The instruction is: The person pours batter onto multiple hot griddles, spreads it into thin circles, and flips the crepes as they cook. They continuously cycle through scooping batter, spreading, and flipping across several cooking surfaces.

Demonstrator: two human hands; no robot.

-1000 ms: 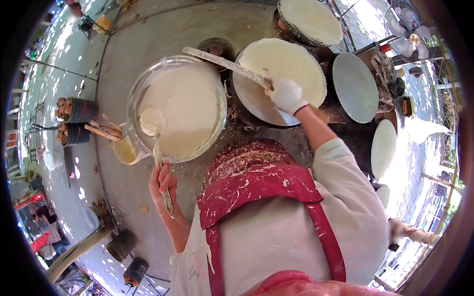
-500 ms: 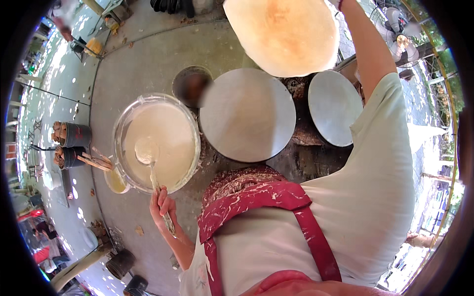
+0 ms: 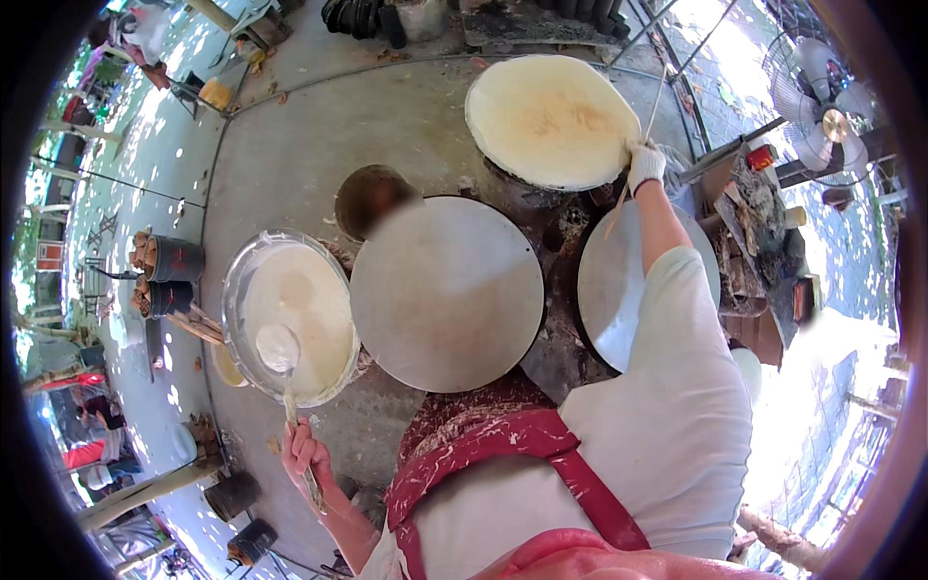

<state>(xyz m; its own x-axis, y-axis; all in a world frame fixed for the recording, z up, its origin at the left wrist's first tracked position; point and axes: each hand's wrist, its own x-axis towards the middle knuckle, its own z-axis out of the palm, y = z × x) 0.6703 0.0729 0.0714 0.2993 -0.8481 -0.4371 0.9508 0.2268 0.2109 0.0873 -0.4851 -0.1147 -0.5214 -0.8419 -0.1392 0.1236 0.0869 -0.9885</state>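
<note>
My left hand [image 3: 304,449] grips the long handle of a ladle [image 3: 277,346], whose cup rests in a wide metal bowl [image 3: 235,290] of pale batter at my left. My right hand [image 3: 645,164], in a white glove, reaches far forward and holds a thin stick at the edge of a round, pale, thin sheet [image 3: 551,121] spread out at the back. Directly in front of me lies a bare round grey cooking plate [image 3: 447,295]. A second grey plate [image 3: 609,290] sits to its right, partly hidden under my right arm.
A dark round pot [image 3: 372,198] stands behind the middle plate. Two dark cans [image 3: 174,261] with sticks stand on the concrete at the left. A standing fan [image 3: 822,106] and a cluttered stand are at the right. People sit at the far lower left.
My right hand lifted the thin sheet off the middle plate with the stick and carried it to the far back. The middle plate is now bare. My left hand stayed on the ladle.
</note>
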